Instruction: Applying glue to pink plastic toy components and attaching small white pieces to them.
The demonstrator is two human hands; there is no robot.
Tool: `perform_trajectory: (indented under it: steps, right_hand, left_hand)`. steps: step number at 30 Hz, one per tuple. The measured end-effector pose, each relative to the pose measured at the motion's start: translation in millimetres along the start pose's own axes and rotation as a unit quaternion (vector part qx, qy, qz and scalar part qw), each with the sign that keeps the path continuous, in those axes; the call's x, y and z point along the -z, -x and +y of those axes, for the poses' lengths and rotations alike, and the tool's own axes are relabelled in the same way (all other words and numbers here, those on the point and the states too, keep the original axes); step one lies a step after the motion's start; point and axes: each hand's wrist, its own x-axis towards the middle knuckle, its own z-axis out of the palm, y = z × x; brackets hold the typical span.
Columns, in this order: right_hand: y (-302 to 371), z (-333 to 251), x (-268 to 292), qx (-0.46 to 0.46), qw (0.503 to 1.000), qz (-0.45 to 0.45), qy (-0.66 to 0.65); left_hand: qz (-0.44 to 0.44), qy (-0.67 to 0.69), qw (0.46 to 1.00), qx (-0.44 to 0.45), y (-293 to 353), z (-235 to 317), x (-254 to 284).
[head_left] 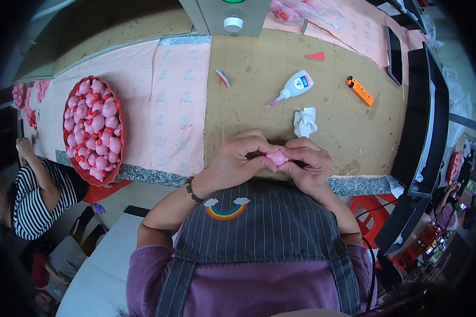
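Between the fingertips of both hands is a small pink rounded piece (277,157), held close to the table's near edge. My left hand (244,155) pinches it from the left, where a bit of red shows by the fingers. From the right, my right hand (308,162) pinches it with thumb and forefinger. A crumpled white tissue (305,122) lies just beyond my right hand. Farther off rests a white glue bottle (297,84) on its side, its thin nozzle toward my hands. To the left, a red scalloped basket (123,132) is full of similar pink pieces with red parts.
Brown cardboard (248,105) covers the work area, beside pink cloth (180,95). On it lie an orange box cutter (359,91), a red scrap (316,55) and a small red-and-white piece (222,78). A grey machine housing (232,16) stands at the back. Other people sit at both sides.
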Motion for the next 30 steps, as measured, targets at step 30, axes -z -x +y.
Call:
perform_trajectory:
  steps: [30]
  right_hand:
    - [-14, -20, 11, 0.012, 0.980, -0.102, 0.173]
  left_hand:
    - [0.064, 0.086, 0.993, 0.057, 3, 1, -5]
